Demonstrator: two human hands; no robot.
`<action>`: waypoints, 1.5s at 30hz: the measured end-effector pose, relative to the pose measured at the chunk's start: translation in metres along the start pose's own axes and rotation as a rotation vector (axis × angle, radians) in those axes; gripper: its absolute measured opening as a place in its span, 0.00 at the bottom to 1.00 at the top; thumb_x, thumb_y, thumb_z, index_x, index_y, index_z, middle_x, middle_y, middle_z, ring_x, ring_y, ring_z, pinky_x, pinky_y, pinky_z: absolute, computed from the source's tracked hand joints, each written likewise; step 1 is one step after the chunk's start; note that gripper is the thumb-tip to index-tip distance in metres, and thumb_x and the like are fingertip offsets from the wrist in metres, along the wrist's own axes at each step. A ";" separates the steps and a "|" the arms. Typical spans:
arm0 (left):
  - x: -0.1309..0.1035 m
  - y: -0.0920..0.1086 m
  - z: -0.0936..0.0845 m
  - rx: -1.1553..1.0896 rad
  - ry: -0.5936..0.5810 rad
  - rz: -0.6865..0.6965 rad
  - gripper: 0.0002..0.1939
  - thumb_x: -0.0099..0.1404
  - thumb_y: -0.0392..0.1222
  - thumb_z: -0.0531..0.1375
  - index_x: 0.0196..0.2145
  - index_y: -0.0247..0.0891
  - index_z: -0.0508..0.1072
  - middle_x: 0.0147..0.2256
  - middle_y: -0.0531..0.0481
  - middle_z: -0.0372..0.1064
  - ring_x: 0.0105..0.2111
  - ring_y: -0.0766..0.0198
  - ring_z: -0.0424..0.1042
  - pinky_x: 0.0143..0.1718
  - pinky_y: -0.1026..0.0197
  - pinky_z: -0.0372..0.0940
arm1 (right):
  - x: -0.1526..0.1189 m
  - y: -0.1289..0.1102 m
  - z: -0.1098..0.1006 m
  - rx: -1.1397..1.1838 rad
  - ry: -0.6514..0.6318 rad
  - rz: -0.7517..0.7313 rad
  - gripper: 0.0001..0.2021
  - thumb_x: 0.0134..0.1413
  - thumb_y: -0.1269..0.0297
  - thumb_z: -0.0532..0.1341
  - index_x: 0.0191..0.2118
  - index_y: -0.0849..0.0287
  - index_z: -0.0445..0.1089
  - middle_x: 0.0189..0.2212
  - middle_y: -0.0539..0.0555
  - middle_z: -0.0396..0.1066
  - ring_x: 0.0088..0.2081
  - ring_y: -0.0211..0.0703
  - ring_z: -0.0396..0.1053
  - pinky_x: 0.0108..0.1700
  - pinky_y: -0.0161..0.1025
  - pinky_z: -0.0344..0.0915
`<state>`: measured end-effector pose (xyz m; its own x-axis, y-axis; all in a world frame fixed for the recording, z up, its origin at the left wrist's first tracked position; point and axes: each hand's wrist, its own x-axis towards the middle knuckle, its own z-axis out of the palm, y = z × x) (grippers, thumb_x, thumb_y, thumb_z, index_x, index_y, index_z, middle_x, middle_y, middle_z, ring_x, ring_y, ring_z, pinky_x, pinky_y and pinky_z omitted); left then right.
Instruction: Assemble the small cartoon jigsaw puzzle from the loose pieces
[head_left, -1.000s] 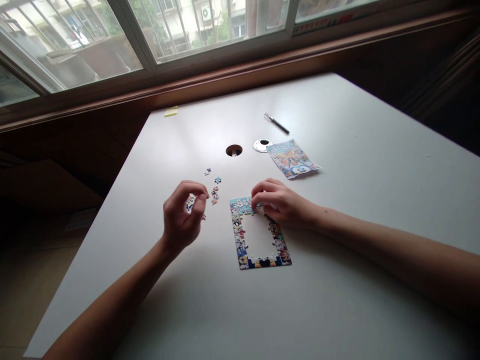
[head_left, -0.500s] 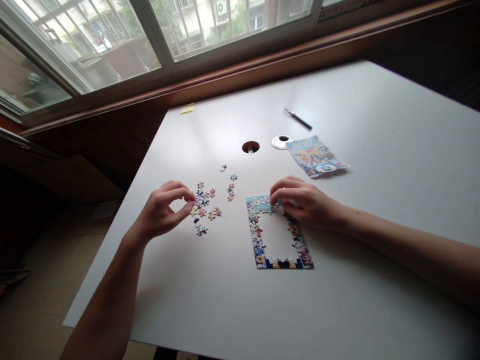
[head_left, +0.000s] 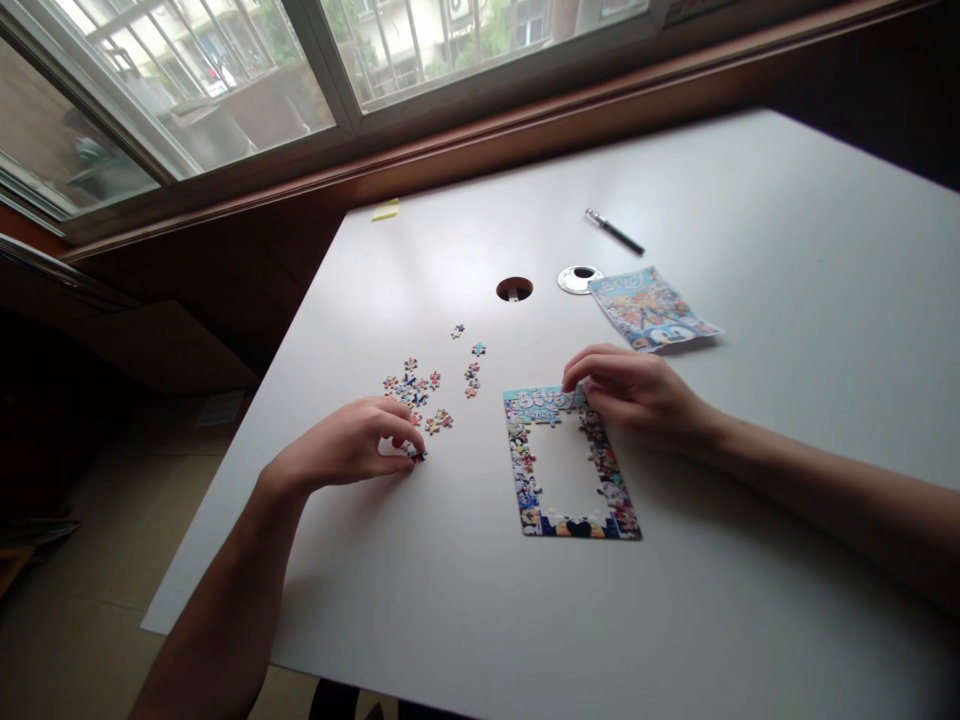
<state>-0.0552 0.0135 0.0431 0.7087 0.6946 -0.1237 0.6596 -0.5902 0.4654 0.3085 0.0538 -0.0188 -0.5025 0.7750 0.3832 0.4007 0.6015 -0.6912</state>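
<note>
A partly assembled jigsaw puzzle [head_left: 531, 490] lies on the white table, its border joined around a bare middle. My right hand [head_left: 637, 395] rests at its upper right corner with fingers curled together; whatever lies under the fingertips is hidden. Further left, my left hand [head_left: 367, 445] reaches to the near end of a loose heap of puzzle pieces [head_left: 411, 385]. Its thumb and fingertips close around a small puzzle piece [head_left: 415, 453], which shows partly between them at table level. Beside the heap, a short row of puzzle pieces [head_left: 472, 378] lies apart.
A crumpled picture sheet [head_left: 649, 305] lies beyond the puzzle, touching a silver ring cover [head_left: 576, 280]. A round hole [head_left: 514, 290] opens in the table [head_left: 750, 300]. A black pen [head_left: 616, 232] and a yellow sticky note [head_left: 385, 210] lie farther back, below the window [head_left: 480, 50].
My left hand has come down and nearer to me, onto a piece at the heap's near end. My right hand has slid right along the puzzle's top, uncovering its lettering. The view has shifted slightly.
</note>
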 end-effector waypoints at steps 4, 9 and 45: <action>0.004 0.002 0.005 -0.004 -0.030 -0.006 0.05 0.63 0.39 0.63 0.38 0.44 0.78 0.35 0.51 0.72 0.34 0.64 0.70 0.35 0.64 0.63 | -0.001 0.001 0.000 0.021 0.004 0.047 0.12 0.49 0.76 0.56 0.35 0.54 0.73 0.35 0.53 0.72 0.32 0.42 0.68 0.31 0.39 0.64; 0.009 0.008 0.009 -0.010 0.009 0.032 0.05 0.62 0.37 0.63 0.37 0.41 0.76 0.34 0.50 0.70 0.34 0.65 0.69 0.35 0.64 0.63 | -0.001 0.002 0.000 0.033 0.022 0.078 0.12 0.48 0.76 0.55 0.35 0.54 0.72 0.33 0.52 0.72 0.29 0.39 0.64 0.29 0.39 0.61; 0.001 -0.006 -0.001 0.109 0.249 -0.122 0.06 0.66 0.37 0.58 0.30 0.38 0.69 0.29 0.52 0.67 0.31 0.65 0.65 0.34 0.62 0.60 | -0.001 0.001 -0.001 0.042 0.031 0.133 0.10 0.48 0.73 0.57 0.35 0.54 0.72 0.33 0.53 0.73 0.33 0.44 0.68 0.33 0.43 0.63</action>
<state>-0.0588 0.0180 0.0410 0.5486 0.8345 0.0518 0.7684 -0.5276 0.3621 0.3106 0.0535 -0.0189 -0.4233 0.8532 0.3047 0.4291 0.4851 -0.7619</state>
